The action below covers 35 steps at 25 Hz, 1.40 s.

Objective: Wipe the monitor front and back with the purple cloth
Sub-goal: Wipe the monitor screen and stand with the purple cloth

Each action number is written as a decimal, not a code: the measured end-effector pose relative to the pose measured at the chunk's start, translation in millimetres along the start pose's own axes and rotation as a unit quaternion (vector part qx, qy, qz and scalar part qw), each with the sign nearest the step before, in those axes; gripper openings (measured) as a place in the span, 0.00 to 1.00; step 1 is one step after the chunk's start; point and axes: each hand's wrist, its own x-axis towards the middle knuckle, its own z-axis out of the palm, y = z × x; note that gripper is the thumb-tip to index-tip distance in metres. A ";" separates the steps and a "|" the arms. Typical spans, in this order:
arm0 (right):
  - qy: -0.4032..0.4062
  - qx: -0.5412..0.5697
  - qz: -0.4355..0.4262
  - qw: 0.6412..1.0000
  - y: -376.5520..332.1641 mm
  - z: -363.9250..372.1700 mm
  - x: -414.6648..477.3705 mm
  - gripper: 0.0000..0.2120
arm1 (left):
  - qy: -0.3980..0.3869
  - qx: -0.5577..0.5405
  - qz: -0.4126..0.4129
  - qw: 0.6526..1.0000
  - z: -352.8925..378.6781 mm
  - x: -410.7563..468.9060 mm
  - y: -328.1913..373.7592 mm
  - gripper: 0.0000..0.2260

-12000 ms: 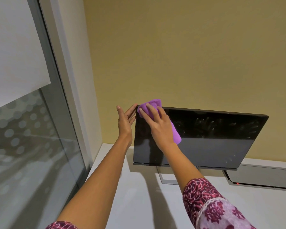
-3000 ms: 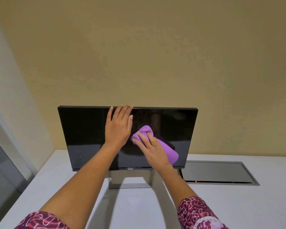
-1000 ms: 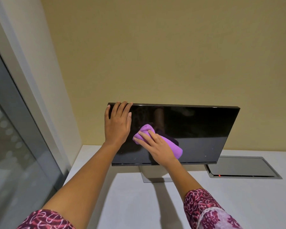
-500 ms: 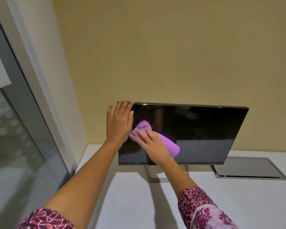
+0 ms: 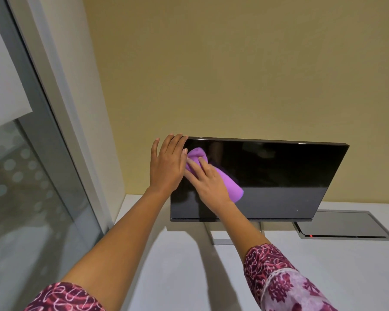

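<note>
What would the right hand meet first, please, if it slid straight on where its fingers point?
Most likely the left hand, flat on the upper left corner of the glossy black monitor: the right hand, pressing the folded purple cloth, points up-left at it.

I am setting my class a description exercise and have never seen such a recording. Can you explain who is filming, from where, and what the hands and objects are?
There is no machine: a person works with two bare hands. The picture comes from a camera worn on the person's head, looking forward and down along the arms. A dark monitor stands on its stand on a white desk; a metal hatch is set into the desk to its right. The left hand lies flat, fingers straight, on the monitor's upper left corner. The right hand presses a folded purple cloth against the screen. A glass partition is at the left.
</note>
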 end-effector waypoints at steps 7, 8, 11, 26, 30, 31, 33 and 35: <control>-0.179 -0.089 -0.158 0.967 -22.1 33.1 -55.4 0.44 | 0.007 -0.019 0.029 0.999 2.2 -2.0 -11.7 0.20; -0.155 -0.083 -0.142 0.974 -18.7 28.9 -52.6 0.44 | 0.004 -0.025 0.027 0.999 3.0 -2.7 -12.9 0.20; -0.056 -0.034 -0.011 0.998 -6.7 10.0 -31.8 0.45 | -0.016 -0.101 -0.001 0.995 4.6 -5.2 -15.8 0.20; -0.074 -0.018 -0.057 0.995 -15.2 11.1 -22.0 0.44 | -0.165 -0.653 -0.398 0.623 15.7 -43.5 -33.7 0.28; 0.012 0.033 0.045 0.998 -23.8 -5.3 17.5 0.42 | -0.163 -0.679 -0.420 0.580 18.6 -47.1 -36.5 0.30; 0.012 0.030 0.040 0.999 -27.5 -1.9 17.5 0.42 | -0.163 -0.681 -0.423 0.575 19.3 -47.4 -37.8 0.31; -0.010 0.014 0.002 1.000 -33.1 11.5 7.7 0.42 | -0.168 -0.680 -0.421 0.577 19.8 -46.6 -40.4 0.31; -0.073 -0.004 -0.044 0.996 -38.6 26.9 -13.0 0.43 | -0.174 -0.677 -0.423 0.577 19.4 -45.3 -42.3 0.32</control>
